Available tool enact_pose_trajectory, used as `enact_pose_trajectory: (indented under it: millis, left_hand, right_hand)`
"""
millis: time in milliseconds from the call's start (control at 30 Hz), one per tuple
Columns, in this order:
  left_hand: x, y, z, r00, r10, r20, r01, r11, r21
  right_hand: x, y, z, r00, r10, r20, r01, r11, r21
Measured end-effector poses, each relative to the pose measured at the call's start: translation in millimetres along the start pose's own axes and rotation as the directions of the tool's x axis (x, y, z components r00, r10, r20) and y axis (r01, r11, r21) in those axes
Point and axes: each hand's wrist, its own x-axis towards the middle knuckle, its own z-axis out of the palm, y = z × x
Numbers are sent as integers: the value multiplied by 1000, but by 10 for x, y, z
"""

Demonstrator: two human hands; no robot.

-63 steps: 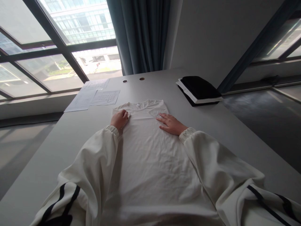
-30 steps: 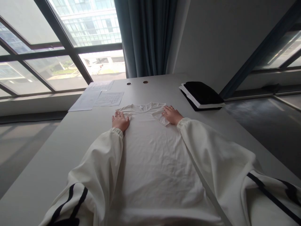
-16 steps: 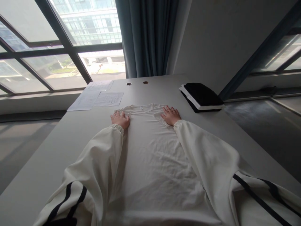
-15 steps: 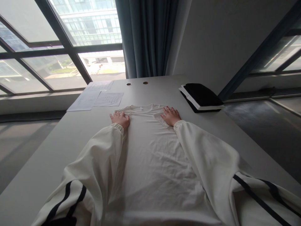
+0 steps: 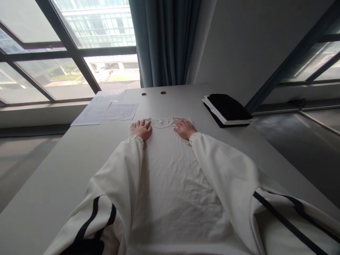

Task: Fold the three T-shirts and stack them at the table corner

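Observation:
A white T-shirt (image 5: 170, 170) lies spread on the pale table, its round neckline at the far end and its body reaching toward me. Small wrinkles cross its middle and right side. My left hand (image 5: 142, 130) rests flat on the left shoulder of the shirt, fingers spread. On the opposite shoulder, my right hand (image 5: 184, 128) presses palm down with its fingers stretched out. Neither hand grips the cloth. Parts of the shirt's side edges are hidden beneath my forearms.
Handwritten paper sheets (image 5: 120, 111) lie at the table's far left. A black folder (image 5: 228, 108) with white pages sits at the far right. Two cable holes (image 5: 143, 94) are near the back edge of the table (image 5: 79, 170), before a blue curtain (image 5: 167, 42) and windows.
Both hands have moved inward toward the neckline, my left hand rightward and my right hand leftward. The cloth around the shoulders and collar now looks flatter.

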Motion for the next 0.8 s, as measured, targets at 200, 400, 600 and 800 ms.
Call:
enact_pose_trajectory:
  millis: [200, 400, 600, 800]
  left_hand:
    - [10, -17, 29, 1000, -11, -1, 11, 1000, 16]
    - [-32, 22, 28, 998, -23, -52, 24, 999, 21]
    - [-56, 13, 22, 998, -3, -59, 4, 1000, 10]
    - [-12, -18, 33, 1000, -28, 10, 28, 1000, 13]
  right_hand:
    - [-21, 17, -8, 999, 46, 12, -46, 999, 10]
    - [-100, 31, -14, 997, -48, -56, 49, 999, 16]
    - [-145, 31, 15, 982, 36, -186, -27, 998, 51]
    - [-88, 51, 41, 994, 67, -90, -63, 997, 45]
